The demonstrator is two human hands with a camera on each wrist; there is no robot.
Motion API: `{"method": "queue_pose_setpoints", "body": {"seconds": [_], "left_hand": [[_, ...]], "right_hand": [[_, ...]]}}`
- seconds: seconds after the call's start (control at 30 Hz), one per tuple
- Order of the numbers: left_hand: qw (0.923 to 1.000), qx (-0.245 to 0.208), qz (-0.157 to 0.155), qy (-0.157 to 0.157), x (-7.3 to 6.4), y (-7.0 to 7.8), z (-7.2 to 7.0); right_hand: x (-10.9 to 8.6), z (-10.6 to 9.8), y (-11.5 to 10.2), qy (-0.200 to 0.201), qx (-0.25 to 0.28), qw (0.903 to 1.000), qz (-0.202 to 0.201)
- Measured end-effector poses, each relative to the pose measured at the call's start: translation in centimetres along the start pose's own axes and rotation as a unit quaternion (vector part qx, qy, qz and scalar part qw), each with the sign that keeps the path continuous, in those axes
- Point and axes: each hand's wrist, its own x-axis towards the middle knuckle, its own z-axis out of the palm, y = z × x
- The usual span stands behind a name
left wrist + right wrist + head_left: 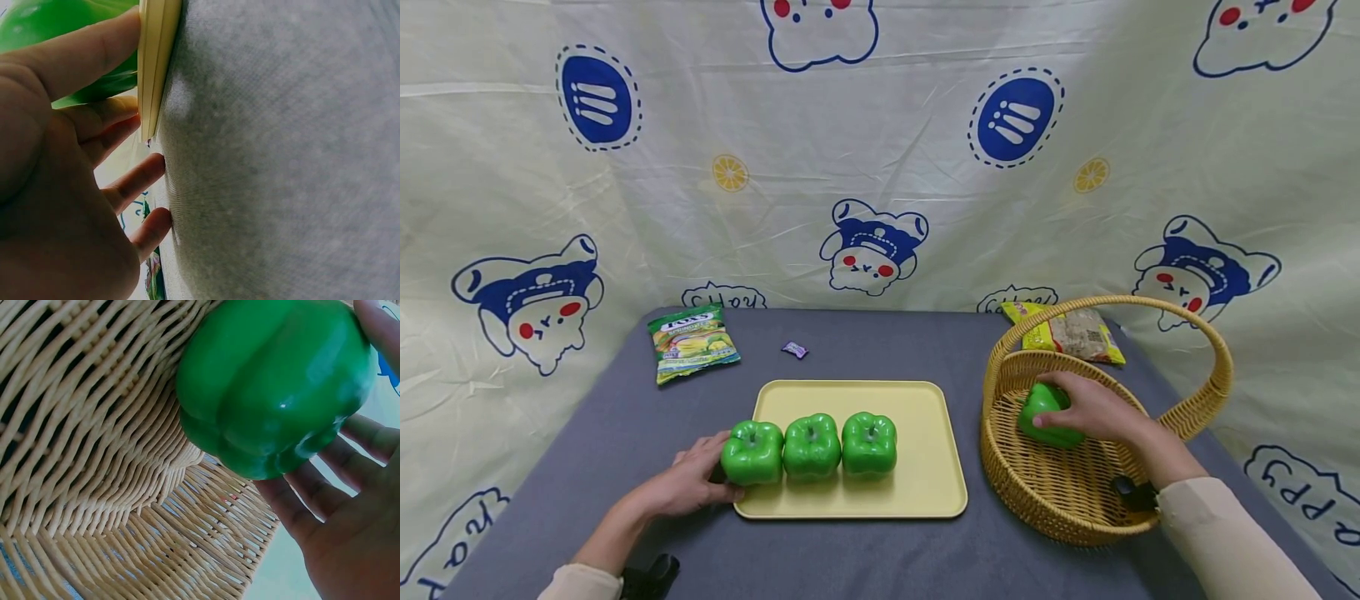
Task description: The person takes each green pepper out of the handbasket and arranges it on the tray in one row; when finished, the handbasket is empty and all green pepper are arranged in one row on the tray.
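Three green bell peppers stand in a row on a pale yellow tray: a left one, a middle one and a right one. My left hand is at the tray's left edge, beside the nearest pepper. Its thumb and fingertips touch the tray rim in the left wrist view, with the other fingers spread on the cloth. Inside the wicker basket, my right hand grips another green bell pepper, thumb on one side and fingers on the other.
The basket's tall handle arches over my right forearm. A green snack packet lies at the back left, with a small purple wrapped sweet to its right. Behind the basket is a yellow packet. A printed curtain hangs behind the grey table.
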Motion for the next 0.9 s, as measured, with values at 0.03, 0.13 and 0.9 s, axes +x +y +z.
{"method": "queue_pose_setpoints", "body": {"seconds": [0.03,0.13,0.9], "left_hand": [[1.0,-0.001,-0.001,-0.001,0.0,0.0,0.0],[1.0,-0.003,-0.004,-0.001,0.0,0.0,-0.1],[0.9999,-0.005,-0.013,-0.005,0.0,0.0,-0.1]], "right_hand": [[0.0,0.0,0.0,-0.001,0.0,1.0,-0.001],[-0.1,0.0,0.0,-0.002,0.001,1.0,0.0],[-1.0,-1.2,-0.7,0.032,0.025,0.9992,0.003]]}}
